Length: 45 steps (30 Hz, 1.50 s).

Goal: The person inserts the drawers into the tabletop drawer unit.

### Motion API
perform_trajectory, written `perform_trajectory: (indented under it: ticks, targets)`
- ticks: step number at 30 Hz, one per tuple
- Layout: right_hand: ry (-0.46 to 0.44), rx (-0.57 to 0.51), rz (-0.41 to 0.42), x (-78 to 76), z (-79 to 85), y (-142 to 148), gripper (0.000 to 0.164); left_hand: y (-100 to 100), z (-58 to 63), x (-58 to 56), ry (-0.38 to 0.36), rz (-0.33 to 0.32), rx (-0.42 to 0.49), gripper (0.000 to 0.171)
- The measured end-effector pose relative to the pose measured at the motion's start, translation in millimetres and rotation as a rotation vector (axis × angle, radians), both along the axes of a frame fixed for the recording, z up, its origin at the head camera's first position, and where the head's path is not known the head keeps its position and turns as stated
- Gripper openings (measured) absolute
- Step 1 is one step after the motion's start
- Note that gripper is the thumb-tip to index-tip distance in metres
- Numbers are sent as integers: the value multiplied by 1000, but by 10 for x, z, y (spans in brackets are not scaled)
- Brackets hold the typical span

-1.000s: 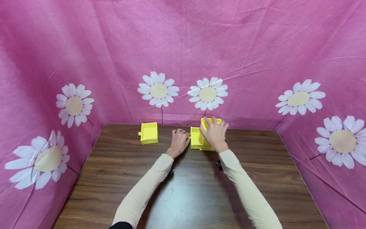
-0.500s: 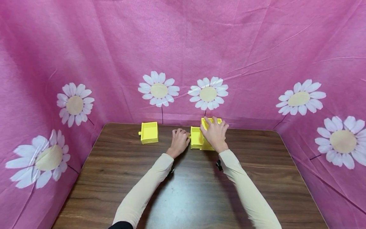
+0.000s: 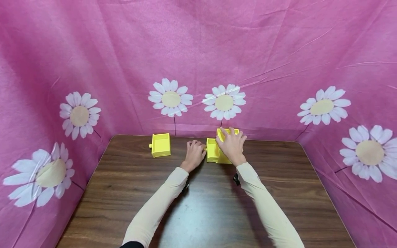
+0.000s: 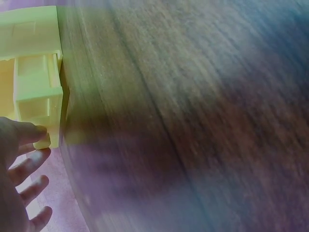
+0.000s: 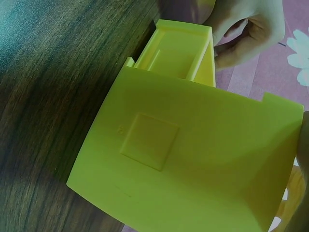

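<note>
A small yellow drawer cabinet stands near the table's far edge. From its left side a yellow drawer juts out, open at the top. My left hand is at that drawer's front; in the left wrist view its thumb and index finger pinch the small knob, the other fingers spread. Over the top of the cabinet my right hand grips it, fingers spread across the upper part. The right wrist view is mostly filled by the cabinet's flat wall, which hides much of the right hand's fingers.
Left of the hands, a second yellow drawer lies apart on the wooden table, its knob pointing left. A pink cloth printed with daisies hangs close behind the far edge and along both sides.
The head view has shifted very slightly. Both hands keep their hold on the knob and the cabinet, and the loose drawer stays where it was.
</note>
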State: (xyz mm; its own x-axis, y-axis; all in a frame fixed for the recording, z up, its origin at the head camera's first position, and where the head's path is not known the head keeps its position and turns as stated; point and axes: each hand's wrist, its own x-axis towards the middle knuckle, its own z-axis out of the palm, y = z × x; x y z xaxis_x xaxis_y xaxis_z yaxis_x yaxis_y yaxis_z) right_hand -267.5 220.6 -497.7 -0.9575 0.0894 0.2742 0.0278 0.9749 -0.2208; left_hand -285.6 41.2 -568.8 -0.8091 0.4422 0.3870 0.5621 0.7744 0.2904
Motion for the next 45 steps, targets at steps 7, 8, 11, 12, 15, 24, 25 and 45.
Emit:
perform_trajectory:
  ticks: [7,8,11,12,15,24,25,45]
  targets:
    - [20,-5,1,-10,-13,0,54,13,-23,-15,-6,-2,-20,17]
    - [18,-6,1,-11,-17,2,53,14,-28,-17,-5,-3,-22,17]
    - [11,-9,1,-10,-24,9,54,21,-32,-15,-6,-7,-15,17]
    - [11,-10,1,-10,-26,11,54,24,-28,-12,-8,-8,-12,17]
    - [17,-10,4,-10,-32,19,54,36,-26,-10,-14,-10,-2,17]
    - [-16,-5,8,3,-12,2,54,49,-59,-2,-11,-20,27,17]
    - [-19,-5,8,4,-12,-2,55,48,-58,-3,-10,-18,25,18]
    - [48,-37,12,13,-34,-28,52,79,-27,-7,-24,6,-7,18]
